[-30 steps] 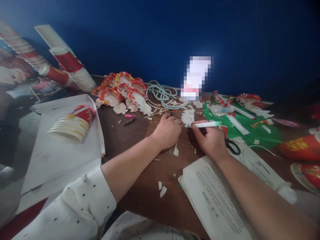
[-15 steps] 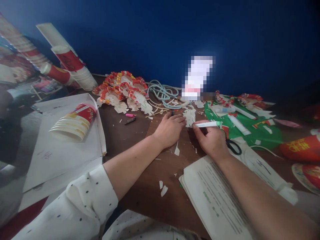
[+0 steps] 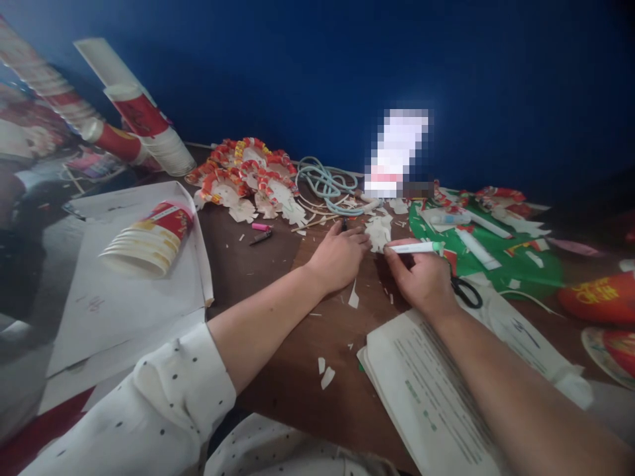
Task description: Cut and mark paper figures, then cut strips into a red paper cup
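My right hand [image 3: 421, 276] pinches a slim white marker [image 3: 414, 248] with a green end pointing right. The marker's other end meets the lower edge of a small white paper cutout [image 3: 378, 233]. To the left of the cutout, my left hand [image 3: 340, 256] lies low on the table with its fingers stretched toward the paper's edge. A small black piece [image 3: 344, 225] shows beside its knuckles; whether the hand touches it I cannot tell. Black-handled scissors [image 3: 466, 292] lie partly hidden behind my right hand.
Red-trimmed paper cutouts [image 3: 248, 172] are heaped at the back beside a coiled pale-blue cable [image 3: 325, 182]. Stacked paper cups [image 3: 149, 241] lie on a white box lid [image 3: 124, 311] at left. A green sheet [image 3: 516, 264] with tubes is at right. Printed papers [image 3: 417, 383] lie in front.
The view has shifted very slightly. My right hand still has the marker at the cutout, and my left hand keeps its place.
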Demonstrator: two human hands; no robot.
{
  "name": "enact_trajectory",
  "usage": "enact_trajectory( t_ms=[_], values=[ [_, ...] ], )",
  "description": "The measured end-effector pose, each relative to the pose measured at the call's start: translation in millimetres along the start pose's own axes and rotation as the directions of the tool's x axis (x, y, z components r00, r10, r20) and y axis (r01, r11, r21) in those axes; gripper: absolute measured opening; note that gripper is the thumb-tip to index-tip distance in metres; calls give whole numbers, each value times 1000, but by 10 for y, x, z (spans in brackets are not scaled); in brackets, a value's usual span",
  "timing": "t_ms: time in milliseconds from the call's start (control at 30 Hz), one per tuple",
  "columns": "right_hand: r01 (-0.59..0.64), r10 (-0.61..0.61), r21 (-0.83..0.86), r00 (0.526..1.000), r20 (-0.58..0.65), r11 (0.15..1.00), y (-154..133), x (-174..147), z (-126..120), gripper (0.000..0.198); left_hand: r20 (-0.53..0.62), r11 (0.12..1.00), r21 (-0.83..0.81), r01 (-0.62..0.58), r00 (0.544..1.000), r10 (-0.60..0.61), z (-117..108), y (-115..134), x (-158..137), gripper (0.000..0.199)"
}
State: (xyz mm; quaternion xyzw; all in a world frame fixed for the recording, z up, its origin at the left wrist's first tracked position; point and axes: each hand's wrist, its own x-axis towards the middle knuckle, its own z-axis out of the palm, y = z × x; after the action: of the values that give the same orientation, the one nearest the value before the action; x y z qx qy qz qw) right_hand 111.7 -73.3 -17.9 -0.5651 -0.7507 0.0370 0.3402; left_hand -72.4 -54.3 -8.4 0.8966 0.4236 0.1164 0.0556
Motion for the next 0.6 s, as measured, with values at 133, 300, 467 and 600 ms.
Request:
enact_trajectory(
  t_ms=[133, 300, 467, 600],
  values=[
    [1, -1, 0, 1000, -1, 1000, -8, -2, -1, 27, 9, 1000, 16, 1, 1000, -1, 0, 3, 0, 41],
    [9, -9, 6, 1000, 2, 1000, -14, -1, -2, 27, 14, 1000, 23, 1, 1000, -2, 1, 1, -1, 40],
    [2, -2, -1, 1000, -10, 1000, -16, 3, 3, 29, 12, 1000, 18, -6, 1000, 6, -9, 6, -5, 40],
    [-7, 7, -14, 1000, -4, 1000, -19, 5, -1, 31, 8, 1000, 26, -6, 1000, 5, -10, 11, -4, 41]
  ],
)
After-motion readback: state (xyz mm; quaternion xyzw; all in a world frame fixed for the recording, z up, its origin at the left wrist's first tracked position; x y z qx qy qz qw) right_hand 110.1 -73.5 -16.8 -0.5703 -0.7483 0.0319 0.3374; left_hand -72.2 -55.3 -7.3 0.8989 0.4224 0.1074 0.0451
